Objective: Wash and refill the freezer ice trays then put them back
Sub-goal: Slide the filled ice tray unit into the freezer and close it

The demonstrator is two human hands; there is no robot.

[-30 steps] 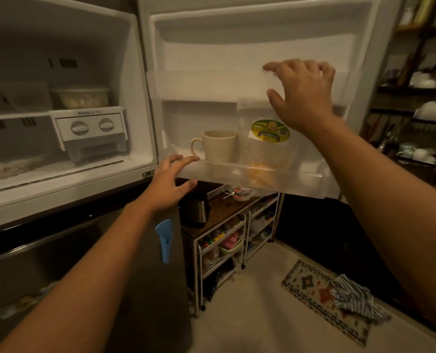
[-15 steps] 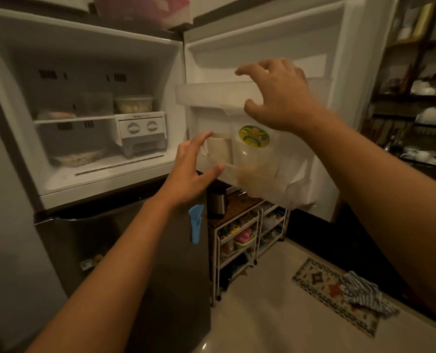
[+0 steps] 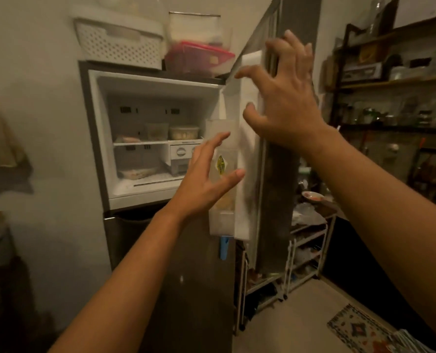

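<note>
Flanking freezer door (image 3: 242, 225) edge, left hand (image 3: 204, 184), right hand (image 3: 288, 108) spread, perhaps touching

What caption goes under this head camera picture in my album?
Left hand and right hand, both open, at the half-open freezer door, boxes stacked on top of the fridge.

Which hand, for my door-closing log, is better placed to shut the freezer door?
The right hand, probably: its spread fingers straddle the edge of the freezer door, while the left hand is on its inner side.

Two tubs (image 3: 184, 133) on freezer shelf (image 3: 139, 143)
</note>
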